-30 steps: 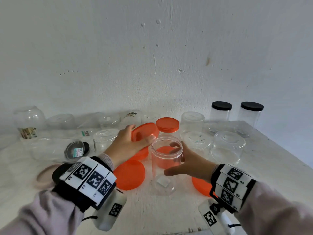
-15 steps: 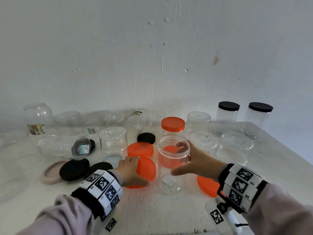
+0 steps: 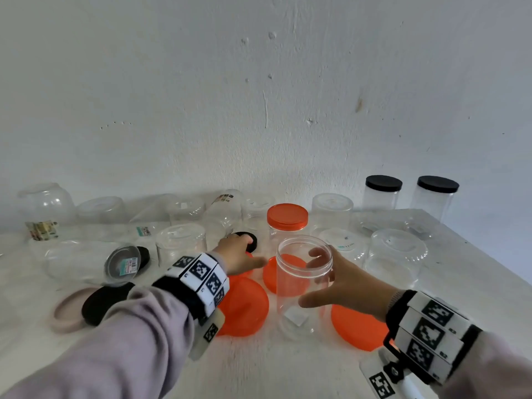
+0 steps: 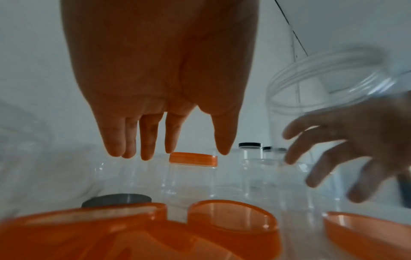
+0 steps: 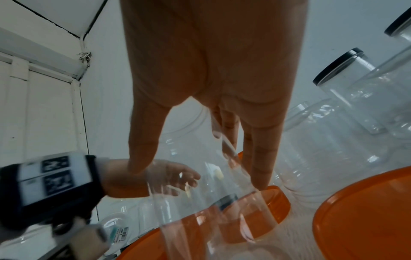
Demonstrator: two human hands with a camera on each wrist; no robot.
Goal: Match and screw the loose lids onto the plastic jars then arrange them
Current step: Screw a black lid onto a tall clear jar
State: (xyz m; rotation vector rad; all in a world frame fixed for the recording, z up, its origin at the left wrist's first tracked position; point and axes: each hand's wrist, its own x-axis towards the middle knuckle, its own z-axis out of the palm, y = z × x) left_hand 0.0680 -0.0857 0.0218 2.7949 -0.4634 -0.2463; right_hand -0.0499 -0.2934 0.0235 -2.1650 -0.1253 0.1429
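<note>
An open clear jar (image 3: pixel 303 283) is stood upright near the middle of the white table (image 3: pixel 288 370), mouth up, no lid on it. It's cupped by the right hand (image 3: pixel 344 283) from the right side, with the fingers (image 3: pixel 318 253) wrapped behind the rim and the thumb (image 3: pixel 309 303) laid across the near wall. In the right wrist view the same clear wall is seen between thumb and fingers.

The left hand (image 3: pixel 239 256) is stretched out flat to the left of the jar, fingers straight and close together, nothing held. It's hung over a small orange lid (image 3: pixel 247 270), mostly hidden under it; whether it's actually touched can't be told. A small black lid (image 3: pixel 249 240) is found just past the fingertips.

Loose orange lids are scattered round the jar: a big one (image 3: pixel 244 308) near-left, one (image 3: pixel 270 276) right behind it and seen through the plastic, another (image 3: pixel 357 329) near-right, partly under the right wrist.

Further back, a jar with an orange lid screwed on (image 3: pixel 286 223) is stood upright. Far right, two tall jars with black lids (image 3: pixel 383 194) are parked by the wall. Loads of clear jars (image 3: pixel 395 254), some upside down or tipped over, are spread along the far side.
</note>
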